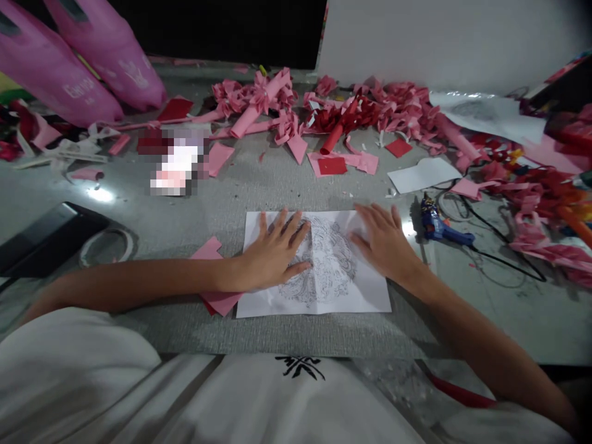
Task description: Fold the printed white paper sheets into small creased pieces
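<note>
A white sheet of paper (319,302) with a fine printed line pattern lies flat in front of me, creased down its middle. My left hand (277,250) rests on its left half with the fingers spread. On the right edge of the sheet lies my right hand (383,243), palm down and fingers stretched out, thumb toward the pattern. Neither hand grips anything. Parts of the pattern are covered by the left hand. Pink paper pieces (226,303) lie partly under my left forearm, beside the sheet.
Pink and red paper curls (337,117) pile along the back. At right lie a blue glue gun (439,225) with a black cord and a white paper (423,176). A tape roll (106,246) and a black device (50,237) are at left, pink bottles (102,55) behind.
</note>
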### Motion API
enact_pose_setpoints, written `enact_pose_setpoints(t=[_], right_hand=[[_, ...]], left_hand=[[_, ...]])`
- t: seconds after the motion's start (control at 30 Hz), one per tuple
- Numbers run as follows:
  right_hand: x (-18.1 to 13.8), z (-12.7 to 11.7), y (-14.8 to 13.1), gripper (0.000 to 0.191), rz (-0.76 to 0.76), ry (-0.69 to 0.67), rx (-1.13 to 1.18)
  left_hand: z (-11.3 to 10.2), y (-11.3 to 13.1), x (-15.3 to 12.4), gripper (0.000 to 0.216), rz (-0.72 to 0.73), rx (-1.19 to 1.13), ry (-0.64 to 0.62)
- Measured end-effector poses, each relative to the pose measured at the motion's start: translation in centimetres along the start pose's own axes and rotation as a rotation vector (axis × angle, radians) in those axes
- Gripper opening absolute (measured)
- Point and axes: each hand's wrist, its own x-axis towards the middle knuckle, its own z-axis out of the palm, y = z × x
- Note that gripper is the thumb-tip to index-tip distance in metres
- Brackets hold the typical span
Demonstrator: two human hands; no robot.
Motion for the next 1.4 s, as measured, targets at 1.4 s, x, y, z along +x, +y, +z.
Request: enact_pose_setpoints(t=[1.4], right_hand=[[-0.3,1.7,-2.3,0.102,-0.384,-0.224,0.087]], left_hand=[[-0.3,-0.3,2.0,0.087,0.188,-0.091,-0.034]])
